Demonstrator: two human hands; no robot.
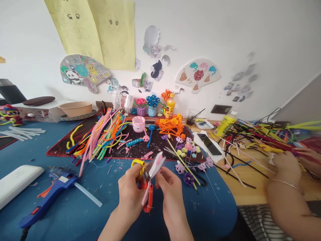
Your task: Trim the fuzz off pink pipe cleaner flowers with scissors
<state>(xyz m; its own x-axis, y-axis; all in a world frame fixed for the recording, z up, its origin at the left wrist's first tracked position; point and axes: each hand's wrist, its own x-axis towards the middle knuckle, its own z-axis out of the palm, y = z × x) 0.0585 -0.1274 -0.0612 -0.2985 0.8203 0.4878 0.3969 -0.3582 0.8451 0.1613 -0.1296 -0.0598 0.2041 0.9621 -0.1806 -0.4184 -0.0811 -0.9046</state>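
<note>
One hand (L) [130,187] grips scissors [147,174] — R hand [172,187] narrowed beside 'em, hold unclear — pink stem [145,195] nr handles, blue counter [95,222] below.

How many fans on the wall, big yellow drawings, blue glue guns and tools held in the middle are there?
Wall fans: 2
Yellow drawings: 2
Blue glue guns: 1
Tools held in the middle: 1
Total: 6

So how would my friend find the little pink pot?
On the blue table, look for the dark mat with a red edge. At its back, left of the orange pile, stands the pink pot. Unlike the purple pot and the blue pot behind it, it has no flowers on top.
</note>
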